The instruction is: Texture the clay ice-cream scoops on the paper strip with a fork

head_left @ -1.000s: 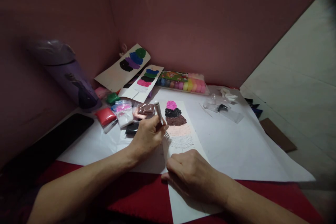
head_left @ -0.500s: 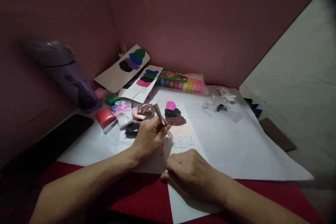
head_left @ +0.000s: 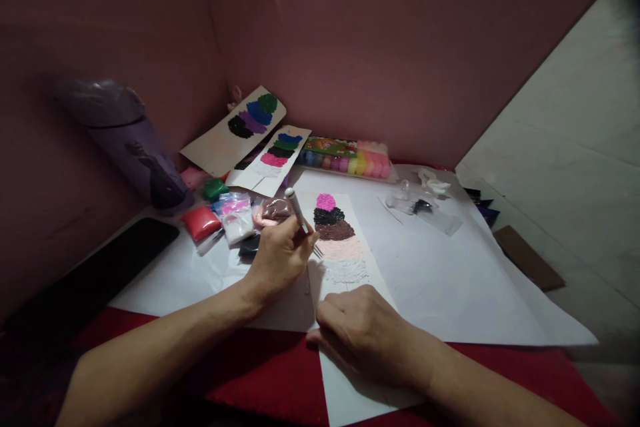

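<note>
While gripping a pronged tool [head_left: 296, 211] in the closed fingers of the left hand [head_left: 280, 259], aiming its tines at the left side of the painted card [head_left: 341, 250], near the meeting of peach and white bands; cannot tell whether touching. With the right hand [head_left: 360, 328], resting knuckles up at six o'clock from the bands, on the card's lower part; fingertips hidden, so cannot tell whether closed on it. Lying flat on white paper [head_left: 450, 280] and reaching over a red surface [head_left: 265, 367] at six. Around the bands, with twelve toward the pink wall [head_left: 350, 47]: at ten, small packets [head_left: 237, 223] and, farther out, a purple bottle [head_left: 133, 140]; at nine, well apart, a black slab [head_left: 95, 267]; at eleven, two more painted cards [head_left: 274, 159]; at twelve, a bag of coloured pieces [head_left: 347, 160]; at two, clear plastic [head_left: 445, 221].
</note>
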Action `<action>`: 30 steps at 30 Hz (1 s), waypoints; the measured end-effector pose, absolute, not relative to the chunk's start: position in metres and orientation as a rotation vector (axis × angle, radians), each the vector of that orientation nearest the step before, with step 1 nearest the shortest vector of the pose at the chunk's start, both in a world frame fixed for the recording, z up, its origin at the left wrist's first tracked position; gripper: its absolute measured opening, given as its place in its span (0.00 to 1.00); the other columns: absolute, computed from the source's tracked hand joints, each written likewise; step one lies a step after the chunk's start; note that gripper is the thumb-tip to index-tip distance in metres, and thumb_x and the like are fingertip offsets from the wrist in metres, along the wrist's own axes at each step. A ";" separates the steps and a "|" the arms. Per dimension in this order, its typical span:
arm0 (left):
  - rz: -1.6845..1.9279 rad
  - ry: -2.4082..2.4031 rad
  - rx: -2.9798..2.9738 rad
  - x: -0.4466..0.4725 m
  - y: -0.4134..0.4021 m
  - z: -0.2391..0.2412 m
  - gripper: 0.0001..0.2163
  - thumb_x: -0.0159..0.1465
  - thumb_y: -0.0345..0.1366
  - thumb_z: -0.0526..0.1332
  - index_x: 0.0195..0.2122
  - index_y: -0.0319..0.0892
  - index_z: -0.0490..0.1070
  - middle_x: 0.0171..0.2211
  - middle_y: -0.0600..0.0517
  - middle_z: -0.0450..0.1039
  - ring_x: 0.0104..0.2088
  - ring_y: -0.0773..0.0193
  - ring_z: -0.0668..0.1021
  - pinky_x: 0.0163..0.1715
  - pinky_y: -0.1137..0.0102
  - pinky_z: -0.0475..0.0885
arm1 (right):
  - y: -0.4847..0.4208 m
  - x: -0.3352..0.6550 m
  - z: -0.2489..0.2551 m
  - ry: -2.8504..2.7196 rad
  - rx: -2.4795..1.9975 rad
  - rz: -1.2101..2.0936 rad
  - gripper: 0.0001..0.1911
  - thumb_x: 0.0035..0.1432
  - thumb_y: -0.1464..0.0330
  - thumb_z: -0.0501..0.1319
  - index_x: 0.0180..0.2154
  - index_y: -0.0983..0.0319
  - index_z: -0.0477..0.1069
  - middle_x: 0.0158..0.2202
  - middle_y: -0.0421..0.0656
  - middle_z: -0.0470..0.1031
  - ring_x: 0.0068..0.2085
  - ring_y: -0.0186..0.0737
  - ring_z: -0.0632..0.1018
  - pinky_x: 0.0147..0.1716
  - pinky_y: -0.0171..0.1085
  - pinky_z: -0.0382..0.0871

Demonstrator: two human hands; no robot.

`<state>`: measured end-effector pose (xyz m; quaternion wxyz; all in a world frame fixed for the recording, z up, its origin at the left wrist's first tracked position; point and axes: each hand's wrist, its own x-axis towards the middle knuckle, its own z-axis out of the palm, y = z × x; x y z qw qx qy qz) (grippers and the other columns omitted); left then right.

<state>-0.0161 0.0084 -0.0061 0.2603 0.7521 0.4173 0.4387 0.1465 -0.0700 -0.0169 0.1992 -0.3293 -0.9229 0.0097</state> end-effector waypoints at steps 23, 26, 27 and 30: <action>1.348 0.440 2.037 -0.011 -0.018 0.009 0.04 0.61 0.28 0.61 0.32 0.37 0.75 0.26 0.49 0.74 0.25 0.69 0.74 0.26 0.74 0.70 | -0.062 0.164 0.002 -2.137 -0.893 -0.098 0.06 0.63 0.71 0.55 0.41 0.65 0.68 0.27 0.45 0.71 0.27 0.37 0.71 0.24 0.34 0.64; 1.341 0.424 2.057 -0.010 -0.019 0.008 0.04 0.60 0.29 0.62 0.33 0.37 0.77 0.27 0.48 0.75 0.26 0.68 0.76 0.26 0.74 0.71 | -0.061 0.163 -0.002 -2.134 -0.930 -0.158 0.06 0.62 0.75 0.54 0.33 0.63 0.66 0.22 0.40 0.66 0.24 0.35 0.67 0.22 0.33 0.59; 1.327 0.420 2.072 -0.010 -0.019 0.008 0.04 0.61 0.29 0.62 0.33 0.37 0.77 0.27 0.48 0.76 0.26 0.68 0.76 0.26 0.74 0.71 | -0.061 0.163 -0.003 -2.133 -0.932 -0.167 0.07 0.62 0.76 0.53 0.31 0.62 0.65 0.22 0.39 0.64 0.23 0.34 0.66 0.22 0.33 0.57; 1.323 0.493 2.089 -0.011 -0.016 0.011 0.05 0.61 0.31 0.61 0.35 0.38 0.76 0.26 0.49 0.76 0.26 0.68 0.76 0.27 0.74 0.71 | -0.061 0.164 -0.004 -2.109 -0.946 -0.140 0.09 0.62 0.76 0.53 0.29 0.61 0.62 0.21 0.36 0.61 0.21 0.31 0.63 0.21 0.33 0.56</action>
